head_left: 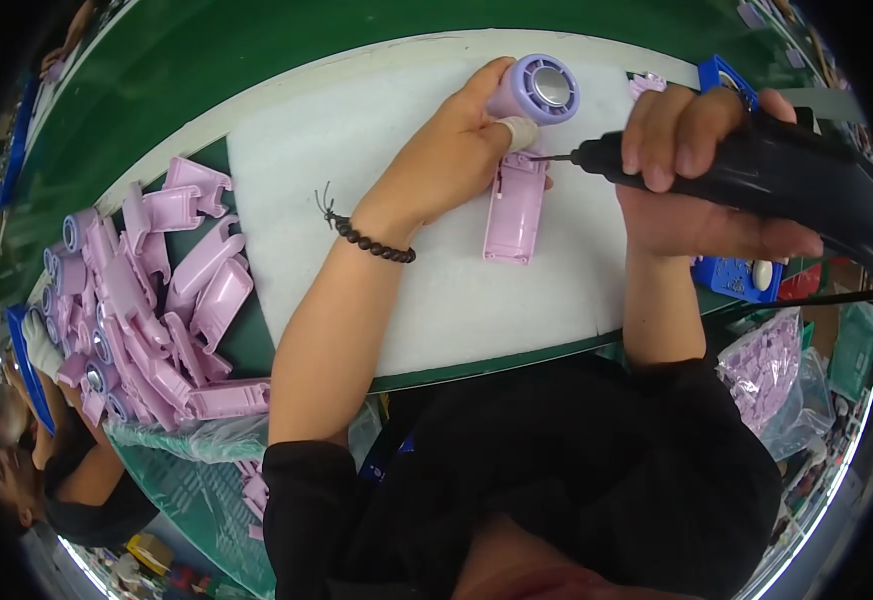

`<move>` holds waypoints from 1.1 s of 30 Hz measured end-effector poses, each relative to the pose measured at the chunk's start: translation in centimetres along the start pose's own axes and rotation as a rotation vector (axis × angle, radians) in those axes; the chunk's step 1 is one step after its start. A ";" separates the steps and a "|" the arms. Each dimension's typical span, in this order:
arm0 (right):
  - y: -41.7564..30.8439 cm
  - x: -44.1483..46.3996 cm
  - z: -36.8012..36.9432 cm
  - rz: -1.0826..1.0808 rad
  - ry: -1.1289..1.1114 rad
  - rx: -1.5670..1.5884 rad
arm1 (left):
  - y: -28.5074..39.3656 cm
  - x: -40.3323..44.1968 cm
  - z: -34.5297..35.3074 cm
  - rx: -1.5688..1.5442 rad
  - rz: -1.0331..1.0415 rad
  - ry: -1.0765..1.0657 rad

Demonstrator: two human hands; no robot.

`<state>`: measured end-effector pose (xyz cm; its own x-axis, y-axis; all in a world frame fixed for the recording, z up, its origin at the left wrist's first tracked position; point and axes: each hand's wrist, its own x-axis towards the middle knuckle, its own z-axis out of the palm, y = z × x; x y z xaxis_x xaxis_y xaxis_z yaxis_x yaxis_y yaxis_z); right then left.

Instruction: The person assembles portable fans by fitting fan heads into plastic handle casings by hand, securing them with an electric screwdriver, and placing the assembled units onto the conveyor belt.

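Observation:
My left hand (474,140) is closed around a small handheld fan, its round lilac head (547,90) pointing up and to the right. The fan's open pink handle shell (514,215) extends below my fingers over the white mat. A pale cover wraps my left thumb. In my right hand (682,150) is a black electric screwdriver (747,175), held level. Its thin bit reaches left to the upper end of the handle shell, beside my left thumb. Whether a screw sits under the tip is too small to make out.
A heap of pink shells and fan parts (142,300) lies left of the white mat (357,140). At right is a blue tray (742,278) of small dark pieces, above a clear bag of pink parts (765,370). Another person (87,480) sits at far left.

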<state>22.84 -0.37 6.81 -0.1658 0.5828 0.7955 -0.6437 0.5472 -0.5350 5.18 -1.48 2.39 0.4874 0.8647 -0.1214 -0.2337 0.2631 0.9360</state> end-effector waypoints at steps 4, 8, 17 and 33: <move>0.4 -0.2 -0.4 0.005 0.004 -0.014 | 0.3 0.0 0.2 0.016 -0.014 0.002; 0.8 -0.3 -0.4 0.008 0.001 -0.019 | 0.3 -0.1 0.1 0.019 -0.014 0.009; 2.5 -0.3 0.8 0.098 -0.091 0.066 | -0.5 -0.3 -0.2 -0.047 0.003 0.013; -5.9 1.8 0.8 0.094 0.324 -0.426 | -1.5 1.7 -0.8 0.296 0.141 0.077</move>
<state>25.76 -3.06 11.60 0.0745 0.7595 0.6462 -0.2662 0.6396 -0.7211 5.68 -0.11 0.54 0.4003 0.9164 0.0026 -0.0349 0.0124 0.9993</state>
